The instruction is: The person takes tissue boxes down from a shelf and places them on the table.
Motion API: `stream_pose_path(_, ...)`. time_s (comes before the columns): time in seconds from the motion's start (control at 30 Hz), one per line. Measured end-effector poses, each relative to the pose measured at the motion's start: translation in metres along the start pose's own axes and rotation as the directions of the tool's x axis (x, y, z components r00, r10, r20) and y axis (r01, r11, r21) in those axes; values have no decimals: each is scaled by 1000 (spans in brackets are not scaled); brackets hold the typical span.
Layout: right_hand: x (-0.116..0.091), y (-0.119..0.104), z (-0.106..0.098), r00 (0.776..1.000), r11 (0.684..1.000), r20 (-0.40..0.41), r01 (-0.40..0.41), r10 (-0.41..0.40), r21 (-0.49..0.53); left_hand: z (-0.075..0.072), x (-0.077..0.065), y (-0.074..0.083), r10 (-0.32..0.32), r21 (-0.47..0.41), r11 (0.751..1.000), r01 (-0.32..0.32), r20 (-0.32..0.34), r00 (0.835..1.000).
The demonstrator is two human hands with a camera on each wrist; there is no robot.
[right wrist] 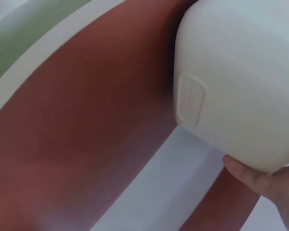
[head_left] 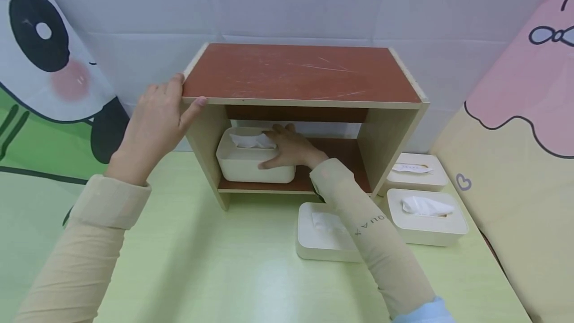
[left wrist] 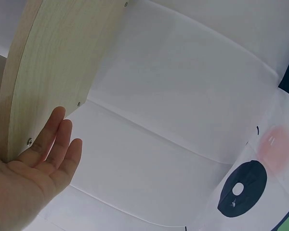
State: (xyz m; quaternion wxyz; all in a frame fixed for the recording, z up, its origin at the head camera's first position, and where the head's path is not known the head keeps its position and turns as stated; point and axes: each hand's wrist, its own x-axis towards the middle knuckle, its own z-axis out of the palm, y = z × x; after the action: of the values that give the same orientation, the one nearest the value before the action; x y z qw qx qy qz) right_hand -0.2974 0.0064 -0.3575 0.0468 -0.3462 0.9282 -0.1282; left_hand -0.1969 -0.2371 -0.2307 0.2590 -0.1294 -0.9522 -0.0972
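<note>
A small shelf cabinet (head_left: 300, 75) with a reddish-brown top and pale side panels stands on the table. My left hand (head_left: 154, 121) rests at its top left corner, thumb on the front edge. In the left wrist view the fingers (left wrist: 58, 139) lie nearly straight along the outer side panel. Inside, at the left end of the lower board, sits a white tissue box (head_left: 253, 166) with a tissue poking out. My right hand (head_left: 293, 147) grips its right end, thumb across the front. One fingertip (right wrist: 231, 162) touches the box's edge in the right wrist view.
Three more white tissue boxes stand on the pale green table (head_left: 202, 263): one in front of the cabinet (head_left: 320, 250), partly under the right sleeve, a near one (head_left: 426, 236) and a far one (head_left: 417, 181) at the right. A wall covering (head_left: 291, 4) hangs behind.
</note>
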Motion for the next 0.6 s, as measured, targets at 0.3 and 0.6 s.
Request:
stream_pose_path(0.3,-8,-3,-1,998,999,-55,38,-40,-31,-1,0,0,-1,3,1000,1,2,1000)
stream_pose_path(0.6,-20,-8,-3,988,994,-125,77,-85,-72,0,1,-1,-6,-6,1000,6,10,1000)
